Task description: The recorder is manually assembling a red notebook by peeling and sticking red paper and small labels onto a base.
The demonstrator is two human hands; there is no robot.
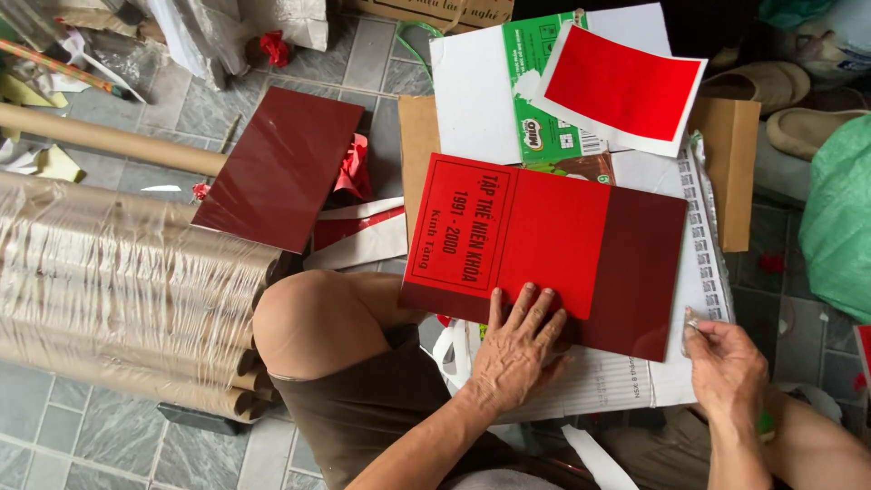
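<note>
The left hand [517, 349] lies flat, fingers spread, on the lower edge of the bright red rectangular paper sheet [553, 240], pressing rather than gripping. That sheet rests on a dark maroon glossy board [640, 272], whose long axis runs left to right across white paper on the tiled floor [118, 426]. The right hand [726, 367] sits just off the board's right edge, its grip seemingly pinched on something small and pale; I cannot tell what.
</note>
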